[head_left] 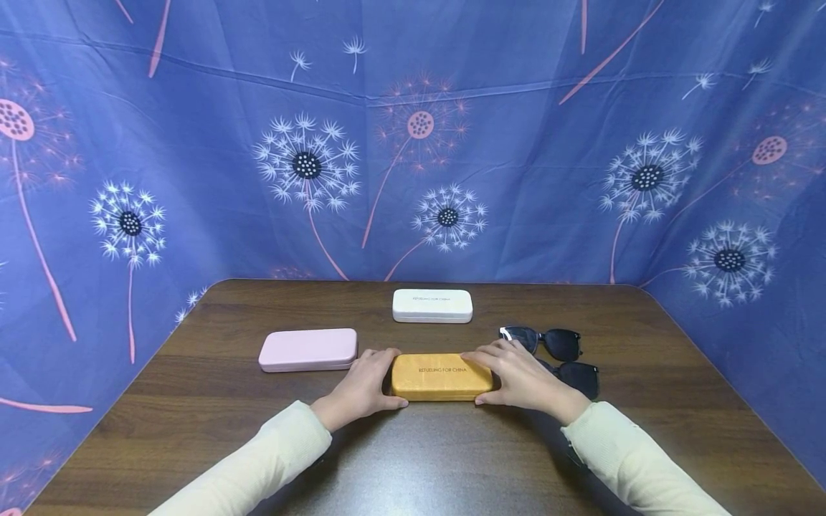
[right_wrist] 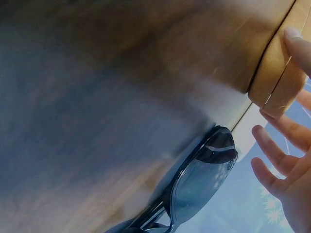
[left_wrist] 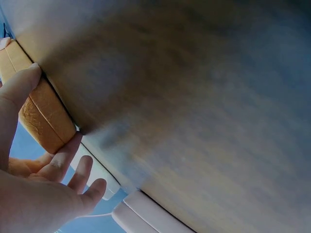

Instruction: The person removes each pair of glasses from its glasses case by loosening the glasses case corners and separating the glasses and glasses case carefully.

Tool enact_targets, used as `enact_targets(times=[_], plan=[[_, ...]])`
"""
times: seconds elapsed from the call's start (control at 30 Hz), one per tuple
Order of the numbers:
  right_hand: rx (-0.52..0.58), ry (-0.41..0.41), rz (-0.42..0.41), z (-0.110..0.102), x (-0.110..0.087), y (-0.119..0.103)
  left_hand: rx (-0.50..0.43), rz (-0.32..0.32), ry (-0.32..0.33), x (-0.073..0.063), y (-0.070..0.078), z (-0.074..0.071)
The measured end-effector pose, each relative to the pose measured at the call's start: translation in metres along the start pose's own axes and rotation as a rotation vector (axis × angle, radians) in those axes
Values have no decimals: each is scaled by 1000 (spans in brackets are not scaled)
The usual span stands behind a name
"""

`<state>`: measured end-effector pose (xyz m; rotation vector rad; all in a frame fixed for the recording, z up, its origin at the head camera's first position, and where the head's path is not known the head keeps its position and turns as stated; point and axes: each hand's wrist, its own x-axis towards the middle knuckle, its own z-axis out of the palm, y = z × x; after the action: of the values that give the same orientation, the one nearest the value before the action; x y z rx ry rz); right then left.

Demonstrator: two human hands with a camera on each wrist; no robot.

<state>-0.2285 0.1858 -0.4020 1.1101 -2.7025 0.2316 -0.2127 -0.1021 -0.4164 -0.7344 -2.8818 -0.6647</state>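
Observation:
A closed yellow glasses case (head_left: 442,383) with lettering on its lid lies near the middle of the wooden table. My left hand (head_left: 363,381) grips its left end, the thumb at the front side and the fingers round the end. At the right end my right hand (head_left: 521,378) holds it, with the thumb low in front and a finger on the lid's edge. In the left wrist view the thumb presses the side of the yellow case (left_wrist: 46,109). The right wrist view shows the other thumb on the same case (right_wrist: 272,73), the remaining fingers spread past its corner.
A white glasses case (head_left: 432,307) lies behind the yellow one. To the left is a pink case (head_left: 308,349). Beyond my right hand lie dark sunglasses (head_left: 563,345) and a second pair (head_left: 579,378), partly covered by that hand. A blue dandelion-print cloth (head_left: 516,143) hangs behind the table.

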Motion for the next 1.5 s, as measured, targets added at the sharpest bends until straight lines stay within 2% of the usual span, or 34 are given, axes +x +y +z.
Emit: enact_targets(times=[0.37, 0.53, 0.87, 1.07, 1.37, 1.5], plan=[[-82, 35, -103, -1, 0, 0, 11, 3, -6, -1, 0, 1], [-84, 30, -80, -1, -1, -1, 13, 10, -10, 0, -1, 2], [-53, -38, -11, -4, -2, -2, 49, 28, -21, -1, 1, 0], [-44, -41, -10, -5, -3, -1, 62, 31, -47, 0, 4, -3], [-22, -44, -3, -6, -1, -2, 116, 98, -28, 2, 3, -7], [-12, -29, -15, -6, 0, -5, 118, 99, -26, 1, 2, -11]])
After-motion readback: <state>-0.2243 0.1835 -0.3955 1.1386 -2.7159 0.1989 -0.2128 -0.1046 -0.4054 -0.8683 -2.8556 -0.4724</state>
